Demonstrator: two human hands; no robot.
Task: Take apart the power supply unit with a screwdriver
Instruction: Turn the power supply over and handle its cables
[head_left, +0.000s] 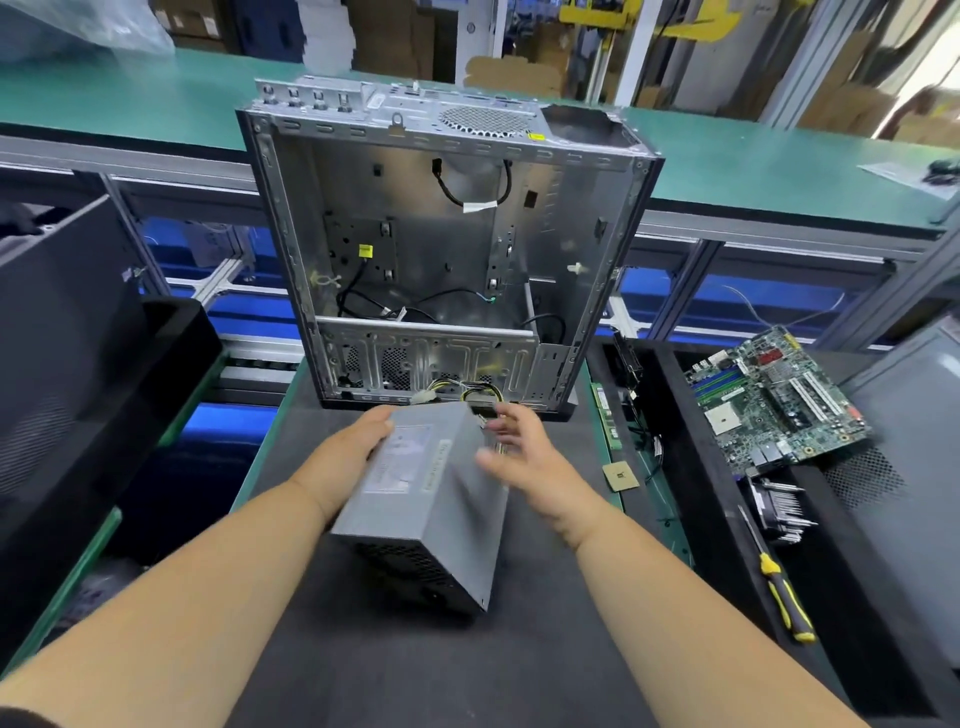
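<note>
The grey power supply unit (431, 499) lies tilted on the dark mat in front of me, label side up, its vent grille facing me. Its yellow and black cable bundle (467, 391) runs from its far end toward the case. My left hand (345, 457) holds its left side, fingers along the top edge. Beside its right face hovers my right hand (524, 462), fingers spread and relaxed, blurred, holding nothing. A yellow-and-black screwdriver (779, 587) lies on the dark tray at right, away from both hands.
An emptied computer case (447, 244) lies open just beyond the unit. A motherboard (774, 400) and a heatsink (779, 509) sit at right. A RAM stick (605, 415) and a CPU chip (621, 476) lie on the green edge. Dark bins stand on the left.
</note>
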